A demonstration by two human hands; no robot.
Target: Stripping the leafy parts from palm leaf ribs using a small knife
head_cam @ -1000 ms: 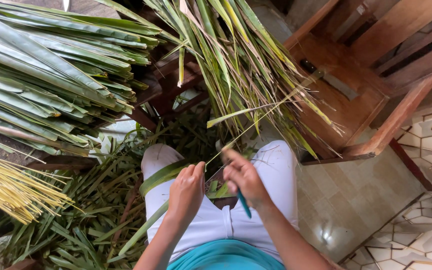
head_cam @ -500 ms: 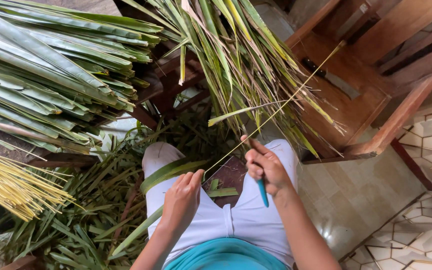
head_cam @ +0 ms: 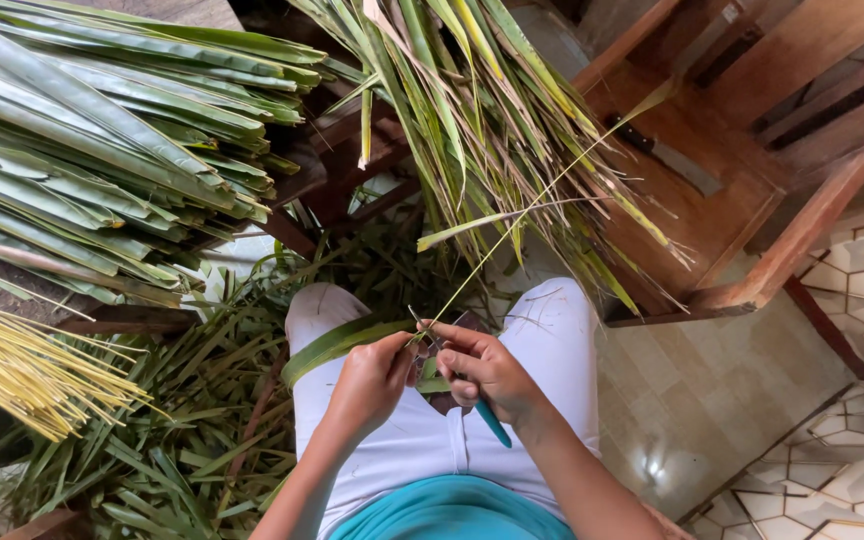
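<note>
Over the lap, the left hand [head_cam: 372,380] pinches the near end of a thin leaf midrib [head_cam: 532,205], fingers closed on it; the midrib slants up and away toward the wooden chair [head_cam: 752,290]. Touching it, the right hand [head_cam: 482,370] is curled shut around a teal-handled knife [head_cam: 493,423]. A green leaf strip [head_cam: 337,345] lies across the left thigh, and yellow stripped sticks [head_cam: 22,370] are bundled at left.

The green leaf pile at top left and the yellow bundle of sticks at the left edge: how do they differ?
The green leaf pile is made of broad, flat, folded blades; the yellow stick bundle is made of thin, bare ribs. The leaves are deep green, the sticks pale yellow. The pile is much bulkier than the bundle. Both lie stacked lengthwise on the person's left side, away from the left hand and right hand.
</note>
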